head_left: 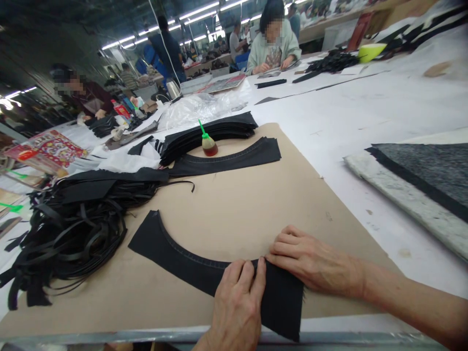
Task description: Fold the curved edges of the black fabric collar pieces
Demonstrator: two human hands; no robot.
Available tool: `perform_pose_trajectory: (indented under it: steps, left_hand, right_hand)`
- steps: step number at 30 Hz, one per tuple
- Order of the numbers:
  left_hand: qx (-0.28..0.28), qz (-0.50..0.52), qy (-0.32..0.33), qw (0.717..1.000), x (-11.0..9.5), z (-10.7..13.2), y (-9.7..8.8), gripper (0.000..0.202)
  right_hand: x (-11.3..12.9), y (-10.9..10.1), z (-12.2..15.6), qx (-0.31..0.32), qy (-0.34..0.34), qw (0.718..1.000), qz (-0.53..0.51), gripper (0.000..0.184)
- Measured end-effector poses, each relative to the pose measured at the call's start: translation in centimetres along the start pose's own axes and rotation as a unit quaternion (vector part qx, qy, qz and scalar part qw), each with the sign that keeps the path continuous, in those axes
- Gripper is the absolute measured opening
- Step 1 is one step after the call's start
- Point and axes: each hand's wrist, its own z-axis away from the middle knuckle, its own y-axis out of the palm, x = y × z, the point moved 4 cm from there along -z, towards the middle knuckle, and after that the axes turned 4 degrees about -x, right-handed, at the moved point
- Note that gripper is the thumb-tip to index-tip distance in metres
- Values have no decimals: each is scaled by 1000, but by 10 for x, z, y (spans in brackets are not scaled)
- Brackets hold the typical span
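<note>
A curved black fabric piece (197, 263) with a stitched, folded-looking inner edge lies on a brown board (234, 209) in front of me. My left hand (241, 297) rests on the piece from the near side, fingers extended over it with the tips at the curved edge; its thumb is hidden. From the right, my right hand (310, 258) has curled fingers closed on that same edge, close to the left fingertips. Farther back lies a similar curved black piece (234, 158), with a small green-tipped glue bottle (209, 146) standing against it.
A tangled heap of black strips (84, 219) covers the board's left side. Behind the bottle sits a stack of black pieces (212, 129). Grey fabric on a pale slab (395, 190) lies to the right. Across the white table (329, 107), co-workers handle materials.
</note>
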Motion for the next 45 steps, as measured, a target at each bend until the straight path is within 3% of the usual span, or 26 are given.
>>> perform_pose_trajectory:
  steps: [3, 6, 10, 17, 25, 32, 45]
  left_hand:
    - [-14, -3, 22, 1000, -1, -2, 0, 47]
    - [9, 56, 23, 998, 0, -4, 0, 44]
    - [52, 135, -35, 989, 3, -10, 0, 43]
    - [68, 224, -131, 963, 3, -31, 4, 35]
    - [79, 181, -71, 978, -7, -29, 9, 36]
    - [37, 95, 28, 994, -15, -21, 13, 44]
    - [14, 100, 11, 995, -15, -20, 12, 48]
  right_hand:
    - [1, -1, 1, 2, -5, 1000, 0, 28]
    - [-3, -5, 3, -3, 51, 998, -27, 26]
    - [-10, -11, 7, -11, 117, 991, -62, 24]
    - [-15, -13, 9, 8, 120, 991, -64, 15]
    - [-11, -12, 14, 0, 88, 996, -30, 24]
    - [-6, -12, 22, -33, 58, 998, 0, 32]
    - [-6, -15, 30, -48, 151, 985, -62, 51]
